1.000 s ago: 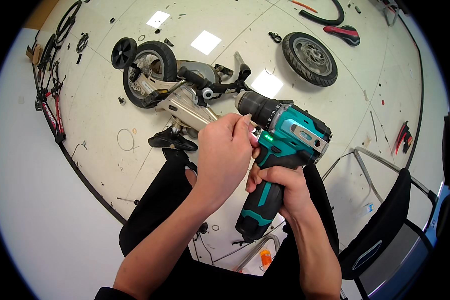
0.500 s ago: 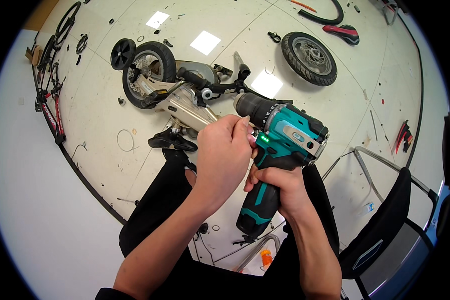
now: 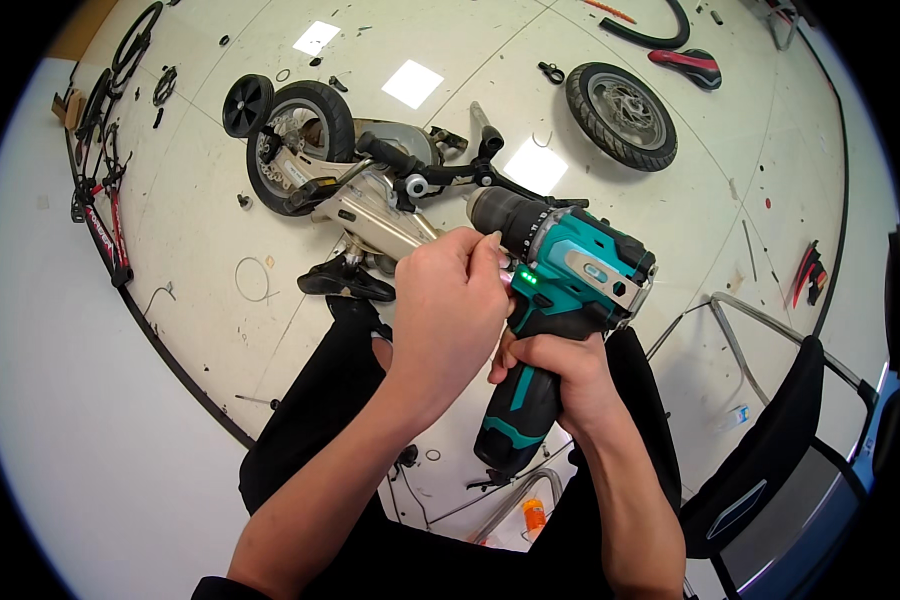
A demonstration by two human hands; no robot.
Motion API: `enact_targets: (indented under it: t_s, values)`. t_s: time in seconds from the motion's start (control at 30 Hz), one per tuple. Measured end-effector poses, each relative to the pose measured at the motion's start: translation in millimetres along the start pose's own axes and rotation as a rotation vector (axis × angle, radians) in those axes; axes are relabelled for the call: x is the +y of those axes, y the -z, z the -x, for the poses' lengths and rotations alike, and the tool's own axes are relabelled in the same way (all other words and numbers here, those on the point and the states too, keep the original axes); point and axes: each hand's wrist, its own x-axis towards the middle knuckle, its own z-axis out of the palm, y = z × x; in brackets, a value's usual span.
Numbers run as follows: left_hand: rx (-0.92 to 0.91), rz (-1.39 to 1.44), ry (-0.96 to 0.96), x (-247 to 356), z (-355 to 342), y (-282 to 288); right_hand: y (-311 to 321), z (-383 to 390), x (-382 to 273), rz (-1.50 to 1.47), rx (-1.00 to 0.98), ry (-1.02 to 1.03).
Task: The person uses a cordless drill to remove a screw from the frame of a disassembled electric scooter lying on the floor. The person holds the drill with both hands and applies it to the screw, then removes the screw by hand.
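Note:
My right hand (image 3: 560, 375) is wrapped round the grip of a teal and black cordless drill (image 3: 580, 270), its chuck pointing up and left. Small green lights glow on the drill's side. My left hand (image 3: 450, 305) is closed beside the drill, thumb and fingers pinched together just below the chuck; what they hold, if anything, is hidden. Beyond my hands a partly stripped small bike with a beige frame (image 3: 385, 225) lies on the floor, its handlebar close to the chuck. A black-tyred wheel (image 3: 300, 135) is still on it.
A loose wheel (image 3: 622, 115) and a red and black saddle (image 3: 686, 66) lie farther off. A red and black bicycle frame (image 3: 105, 225) is by the left wall. A chair (image 3: 760, 450) stands at right. An orange bottle (image 3: 534, 517) sits below my legs. Small parts are scattered on the floor (image 3: 220, 330).
Almost nothing differs. Both hands and the drill keep their places, and the view has shifted very slightly.

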Motion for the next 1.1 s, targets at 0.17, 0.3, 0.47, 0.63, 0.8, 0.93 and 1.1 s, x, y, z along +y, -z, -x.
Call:
enact_targets:
  t_s: [0.17, 0.3, 0.47, 0.63, 0.8, 0.93, 1.1]
  values:
    - [-0.009, 0.008, -0.001, -0.7, -0.9, -0.1, 0.6, 0.4, 0.7, 0.005, 0.01, 0.007]
    - [-0.011, 0.001, 0.012, -0.9, -1.7, 0.1, 1.1, -0.2, 0.4, 0.015, -0.011, 0.021]
    - [-0.023, 0.0, 0.022, -0.9, -2.6, 0.8, 2.0, 0.1, 0.2, 0.014, -0.028, 0.032]
    - [-0.084, 0.044, 0.074, 1.0, -4.7, 4.7, 5.8, -0.5, -1.8, 0.008, -0.055, 0.058]
    - [-0.115, 0.05, 0.109, 3.1, -6.0, 6.2, 7.5, -0.3, -1.7, 0.014, -0.058, 0.055]
    - [-0.118, 0.054, 0.115, 3.9, -5.2, 5.9, 8.3, -0.7, -0.9, 0.009, -0.061, 0.054]
    - [-0.121, 0.055, 0.132, 2.9, -6.5, 5.3, 8.0, -0.7, -0.6, 0.015, -0.047, 0.06]
